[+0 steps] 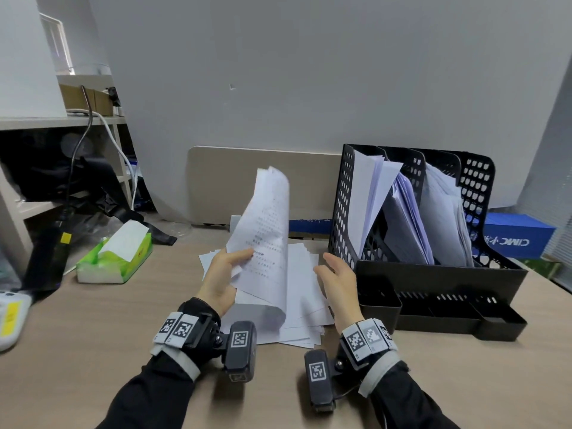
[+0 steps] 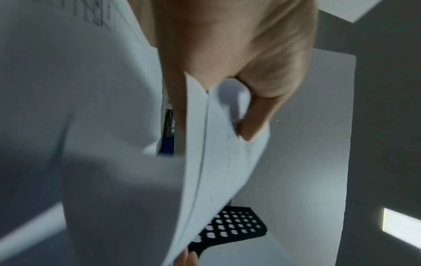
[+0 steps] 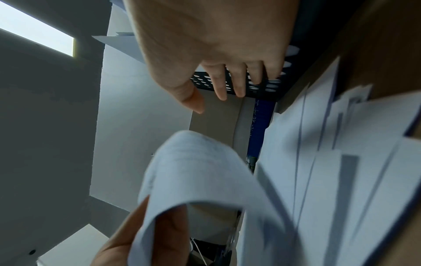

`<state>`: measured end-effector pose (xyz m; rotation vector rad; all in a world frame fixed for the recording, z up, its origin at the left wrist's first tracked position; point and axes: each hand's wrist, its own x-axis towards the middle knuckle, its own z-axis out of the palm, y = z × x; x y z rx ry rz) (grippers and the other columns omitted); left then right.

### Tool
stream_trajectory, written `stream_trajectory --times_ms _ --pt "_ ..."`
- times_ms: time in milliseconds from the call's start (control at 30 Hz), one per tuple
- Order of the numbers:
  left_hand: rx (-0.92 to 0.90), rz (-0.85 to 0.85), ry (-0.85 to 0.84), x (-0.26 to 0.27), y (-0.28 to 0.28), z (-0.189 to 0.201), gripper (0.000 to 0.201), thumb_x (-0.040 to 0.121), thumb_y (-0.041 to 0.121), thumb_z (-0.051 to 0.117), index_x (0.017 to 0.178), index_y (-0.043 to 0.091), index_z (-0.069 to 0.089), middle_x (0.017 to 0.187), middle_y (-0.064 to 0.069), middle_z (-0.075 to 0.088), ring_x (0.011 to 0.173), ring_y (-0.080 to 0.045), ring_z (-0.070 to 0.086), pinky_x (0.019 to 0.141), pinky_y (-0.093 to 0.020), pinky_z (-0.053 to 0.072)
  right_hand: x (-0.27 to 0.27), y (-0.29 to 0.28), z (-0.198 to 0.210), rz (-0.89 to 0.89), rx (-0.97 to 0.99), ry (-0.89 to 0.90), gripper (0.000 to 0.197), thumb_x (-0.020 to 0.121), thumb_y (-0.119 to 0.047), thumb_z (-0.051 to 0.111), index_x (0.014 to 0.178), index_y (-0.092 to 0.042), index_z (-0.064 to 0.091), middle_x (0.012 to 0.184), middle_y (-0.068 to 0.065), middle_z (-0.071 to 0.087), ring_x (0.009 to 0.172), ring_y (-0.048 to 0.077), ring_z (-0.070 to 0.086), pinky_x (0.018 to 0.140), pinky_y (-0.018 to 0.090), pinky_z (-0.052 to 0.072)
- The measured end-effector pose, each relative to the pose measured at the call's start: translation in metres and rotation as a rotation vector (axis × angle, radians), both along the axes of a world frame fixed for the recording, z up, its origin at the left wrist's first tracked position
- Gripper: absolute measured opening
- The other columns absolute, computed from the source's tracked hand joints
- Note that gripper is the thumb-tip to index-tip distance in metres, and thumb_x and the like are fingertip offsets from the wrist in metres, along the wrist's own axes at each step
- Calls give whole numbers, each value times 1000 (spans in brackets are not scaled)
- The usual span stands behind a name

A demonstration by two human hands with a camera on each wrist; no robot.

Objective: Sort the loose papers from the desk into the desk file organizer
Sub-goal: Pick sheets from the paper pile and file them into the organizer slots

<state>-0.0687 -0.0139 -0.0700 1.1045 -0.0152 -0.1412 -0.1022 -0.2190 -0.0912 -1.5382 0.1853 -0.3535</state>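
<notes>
Two hands: both over the desk [image 1: 93,320], in front of the paper pile [image 1: 305,292].
Left hand [image 1: 221,275]: thumb on the printed face, fingers curled behind, gripping a sheaf [image 1: 263,230] by its left edge.
Sheaf: lifted off the pile, standing near upright, top curling over to the right, bottom edge bending onto the pile.
Left wrist view: fingers [image 2: 257,124] pinch the sheet edges; blurred.
Right hand [image 1: 339,278]: fingers relaxed and spread, holding nothing, between the sheaf and the organizer [image 1: 433,274].
Pile: loose white sheets, fanned flat on the desk, just left of the organizer.
Organizer: black mesh, right of the pile; upright slots each hold leaning papers.
Tissue pack [image 1: 116,258]: green, well left of the pile.
</notes>
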Motion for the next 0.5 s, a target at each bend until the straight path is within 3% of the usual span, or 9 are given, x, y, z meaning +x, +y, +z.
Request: stream_trajectory --times_ms 100,167,267,400,500 --pt "-139 -20 -39 2 3 2 39 84 2 61 123 10 65 121 -12 71 112 -31 66 98 -49 51 -2 3 2 53 133 -5 40 99 -24 58 138 -13 54 135 -1 61 120 14 59 99 30 48" --pt "-127 52 2 9 5 -4 44 85 1 63 129 6 62 125 -14 69 117 -32 64 95 -48 53 -3 5 2 146 201 39 31 98 -34 60 126 -20 60 122 -3 70 108 14 68 83 27 54" --pt "-74 153 80 13 8 -10 39 87 1 66 126 -2 60 126 -20 67 117 -35 64 94 -49 55 0 3 -6 160 271 99 37 93 -37 68 125 -20 60 117 1 73 107 23 70 68 29 57" --pt "161 232 -34 6 9 -7 18 87 -7 64 98 5 71 92 -12 77 85 -29 72 65 -38 60 1 -1 -6 79 238 62 28 91 -12 69 119 -8 66 108 6 75 101 24 71 82 34 56" --pt "272 284 -95 6 8 -7 11 86 -6 65 90 3 71 89 -10 76 79 -25 70 59 -31 56 -1 0 -5 47 147 63 10 96 -10 62 103 -9 70 104 7 75 96 22 71 77 31 55"
